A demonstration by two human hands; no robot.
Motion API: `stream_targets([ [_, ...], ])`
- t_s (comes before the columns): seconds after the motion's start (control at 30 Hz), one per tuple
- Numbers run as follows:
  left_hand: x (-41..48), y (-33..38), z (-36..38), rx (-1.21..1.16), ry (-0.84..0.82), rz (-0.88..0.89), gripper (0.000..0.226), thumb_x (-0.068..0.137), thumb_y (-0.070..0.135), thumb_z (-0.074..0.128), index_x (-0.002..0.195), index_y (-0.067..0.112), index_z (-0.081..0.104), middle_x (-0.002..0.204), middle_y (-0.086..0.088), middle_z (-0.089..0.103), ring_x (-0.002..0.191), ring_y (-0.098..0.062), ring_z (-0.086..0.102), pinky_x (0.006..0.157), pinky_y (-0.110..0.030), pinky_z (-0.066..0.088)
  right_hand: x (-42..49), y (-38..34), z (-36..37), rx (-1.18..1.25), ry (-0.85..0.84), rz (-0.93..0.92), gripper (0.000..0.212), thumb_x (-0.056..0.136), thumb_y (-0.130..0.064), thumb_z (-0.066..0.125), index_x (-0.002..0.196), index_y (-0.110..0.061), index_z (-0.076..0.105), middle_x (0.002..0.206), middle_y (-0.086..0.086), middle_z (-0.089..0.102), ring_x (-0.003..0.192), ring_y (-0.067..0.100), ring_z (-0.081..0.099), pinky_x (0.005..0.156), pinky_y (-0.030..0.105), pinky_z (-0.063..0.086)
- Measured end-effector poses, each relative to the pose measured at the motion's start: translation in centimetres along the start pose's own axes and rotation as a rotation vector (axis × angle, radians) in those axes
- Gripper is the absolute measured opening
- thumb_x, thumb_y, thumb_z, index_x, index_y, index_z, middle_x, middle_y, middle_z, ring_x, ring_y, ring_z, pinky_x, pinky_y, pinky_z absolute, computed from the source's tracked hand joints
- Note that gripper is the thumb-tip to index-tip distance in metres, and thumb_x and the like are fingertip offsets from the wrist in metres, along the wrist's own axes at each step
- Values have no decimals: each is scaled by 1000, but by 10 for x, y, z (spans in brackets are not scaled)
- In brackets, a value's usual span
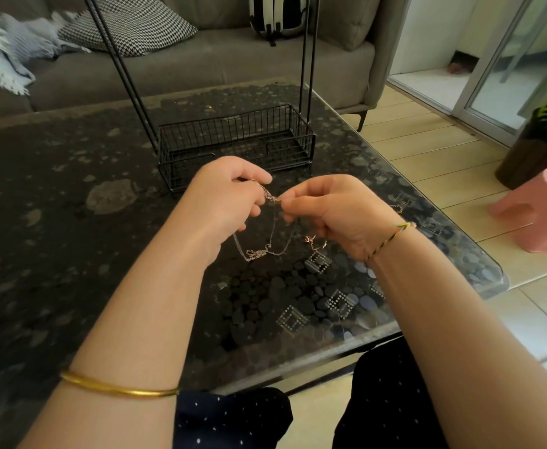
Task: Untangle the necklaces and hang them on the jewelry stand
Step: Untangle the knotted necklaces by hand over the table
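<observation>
I am holding the necklaces (269,197) up over the middle of the tabletop (71,196), on the near side of the jewelry stand (236,142), which is standing toward the far edge. My left hand (230,192) is pinching the chains at the top and my right hand (333,212) is pinching them just beside it, so the two hands are sitting close together with a short knotted stretch between the fingertips, while loops and a small clump are dangling below. I am judging these chains to be very light, limp and slippery, and thin enough to kink or snap under a hard tug, so I am reckoning the best hold is right beside the knot, fingertips only, teasing strands apart rather than hauling on the loose ends.
</observation>
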State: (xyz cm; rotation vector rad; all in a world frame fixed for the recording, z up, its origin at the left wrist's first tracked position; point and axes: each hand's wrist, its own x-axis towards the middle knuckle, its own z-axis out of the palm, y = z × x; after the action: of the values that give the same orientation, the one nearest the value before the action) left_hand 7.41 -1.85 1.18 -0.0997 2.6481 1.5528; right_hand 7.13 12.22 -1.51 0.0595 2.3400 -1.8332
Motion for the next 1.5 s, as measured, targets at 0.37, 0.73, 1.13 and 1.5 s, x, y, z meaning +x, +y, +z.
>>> stream_targets([
  [0.37, -3, -1, 1, 102, -32, -5, 20, 91, 13, 54, 80, 28, 62, 84, 3, 62, 74, -8, 56, 55, -21, 41, 0, -1, -1, -73, 65, -29, 17, 86, -19, 62, 71, -20, 70, 65, -4, 59, 42, 2, 38, 44, 15, 32],
  [0.73, 0, -1, -2, -44, 44, -23, 15, 89, 11, 55, 87, 22, 66, 88, 4, 67, 76, -6, 62, 57, -23, 43, -3, -4, 1, -43, 39, -50, 14, 89, -23, 60, 82, -16, 69, 50, -5, 44, 44, 6, 34, 39, 12, 27],
  [1.13, 1, -4, -2, 7, -14, 27, 20, 86, 4, 61, 83, 24, 64, 89, -1, 68, 82, -8, 63, 55, -18, 41, -3, -6, 0, -1, 154, -90, 8, 82, -14, 64, 77, -9, 68, 53, -3, 52, 40, 2, 38, 39, 11, 30],
  [1.5, 0, -3, -2, 0, -2, 68, 18, 86, 7, 63, 80, 23, 62, 84, 1, 68, 74, -2, 63, 53, -15, 41, -6, -7, 1, -70, 113, -117, 9, 78, -22, 71, 80, -14, 72, 61, -7, 56, 48, 0, 42, 46, 11, 37],
])
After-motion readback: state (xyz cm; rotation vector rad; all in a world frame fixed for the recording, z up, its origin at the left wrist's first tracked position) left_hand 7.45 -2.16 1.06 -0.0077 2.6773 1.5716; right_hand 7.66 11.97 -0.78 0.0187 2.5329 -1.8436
